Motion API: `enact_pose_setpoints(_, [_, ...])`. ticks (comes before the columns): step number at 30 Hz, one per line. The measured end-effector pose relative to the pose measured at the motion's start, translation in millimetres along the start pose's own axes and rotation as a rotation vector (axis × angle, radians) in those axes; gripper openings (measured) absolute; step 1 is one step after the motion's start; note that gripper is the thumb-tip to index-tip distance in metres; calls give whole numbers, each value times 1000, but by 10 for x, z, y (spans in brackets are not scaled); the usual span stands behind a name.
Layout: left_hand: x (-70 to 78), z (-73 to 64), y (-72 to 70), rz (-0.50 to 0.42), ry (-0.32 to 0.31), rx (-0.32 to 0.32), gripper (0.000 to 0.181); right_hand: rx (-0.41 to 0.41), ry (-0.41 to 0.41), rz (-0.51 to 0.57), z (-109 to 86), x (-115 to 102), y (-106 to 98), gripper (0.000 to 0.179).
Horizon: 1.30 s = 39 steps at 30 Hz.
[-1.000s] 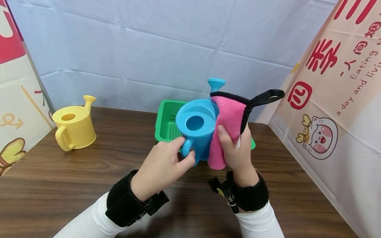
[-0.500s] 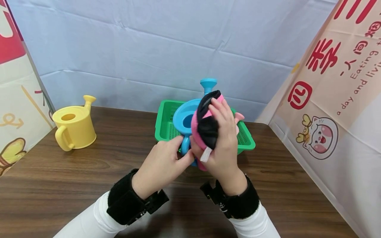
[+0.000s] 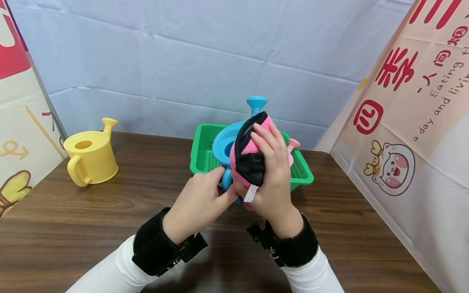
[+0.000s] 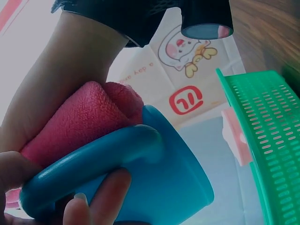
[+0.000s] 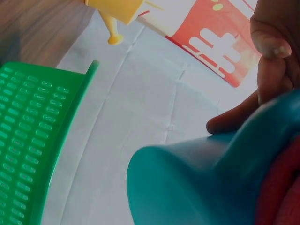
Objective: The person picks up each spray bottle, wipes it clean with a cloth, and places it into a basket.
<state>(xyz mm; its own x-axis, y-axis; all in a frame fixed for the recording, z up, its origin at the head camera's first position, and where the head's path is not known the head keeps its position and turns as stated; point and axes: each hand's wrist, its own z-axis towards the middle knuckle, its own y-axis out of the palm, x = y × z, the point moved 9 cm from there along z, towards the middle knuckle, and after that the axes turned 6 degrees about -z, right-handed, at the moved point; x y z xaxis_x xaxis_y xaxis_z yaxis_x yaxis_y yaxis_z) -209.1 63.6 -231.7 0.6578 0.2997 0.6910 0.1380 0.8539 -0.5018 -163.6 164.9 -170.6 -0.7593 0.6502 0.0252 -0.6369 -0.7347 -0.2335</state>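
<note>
My left hand (image 3: 201,203) grips the looped handle of a blue watering can (image 3: 224,142), held upright in front of the green basket. A pink cleaning cloth (image 3: 250,167) with black trim and a white tag is bunched in my right hand (image 3: 275,183). That hand holds the cloth against the can's right side and covers part of its top opening. In the left wrist view, the cloth (image 4: 89,122) lies along the handle and side of the can (image 4: 178,178). The right wrist view shows the can's base end (image 5: 154,187) and fingers of the left hand.
Behind the can, a green slotted basket (image 3: 305,173) stands on the brown wooden table (image 3: 91,228). A pink spouted thing (image 3: 293,144) pokes up inside it. On the left is a yellow watering can (image 3: 97,158). Light cloth sheets (image 3: 165,73) enclose the back and sides.
My right hand has swung left with the cloth, bunching it over the can's right side. The can has shifted slightly left. The basket's right end has come into view.
</note>
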Motion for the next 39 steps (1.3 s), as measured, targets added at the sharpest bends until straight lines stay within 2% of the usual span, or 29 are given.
enact_pose_setpoints(4, [15, -7, -9, 0, 9, 7, 21, 18, -4, 68, 36, 27, -41, 57])
enact_pose_setpoints(7, [50, -13, -25, 15, 33, 25, 22, 15, 24, 132, 73, 92, -97, 60])
enact_pose_setpoints(9, [79, -22, -34, 23, 56, 38, 22, 6, 95, 197, 65, 194, -144, 65])
enact_pose_setpoints(11, [122, -24, -25, 32, 87, 45, 23, 3, 204, 279, 14, 346, -208, 64])
enact_pose_setpoints(14, [157, -26, 2, 30, 115, 38, 23, -9, 389, 397, -96, 575, -251, 48])
enact_pose_setpoints(16, [143, -22, 15, 13, 108, 29, 23, -19, 464, 416, -142, 658, -241, 38])
enact_pose_setpoints(17, [123, -18, 16, 3, 96, 28, 23, -20, 479, 413, -151, 669, -225, 38])
enact_pose_setpoints(18, [99, -15, 12, -10, 79, 28, 23, -22, 468, 394, -142, 652, -203, 41])
enact_pose_setpoints(20, [45, -10, 4, -46, 47, 25, 23, -3, 388, 334, -91, 555, -161, 53])
enact_pose_setpoints(23, [-14, -3, 2, -126, 13, 8, 22, 78, 182, 213, -16, 316, -121, 62])
enact_pose_setpoints(25, [-22, 9, 23, -197, 5, -16, 21, 143, 49, 114, -10, 159, -119, 60])
enact_pose_setpoints(28, [-45, 46, 51, -300, -7, -31, 21, 239, -60, 22, -60, 54, -149, 48])
enact_pose_setpoints(30, [-73, 89, 54, -348, -14, -19, 21, 264, -71, -3, -80, 78, -175, 45])
enact_pose_setpoints(33, [-140, 196, 54, -361, -12, 35, 23, 283, -7, 46, -60, 235, -258, 44])
enact_pose_setpoints(37, [-270, 399, 80, -244, -1, 140, 27, 360, 145, 155, -26, 493, -457, 50])
enact_pose_setpoints(39, [-344, 506, 112, -171, -11, 170, 28, 412, 202, 187, -18, 574, -572, 52])
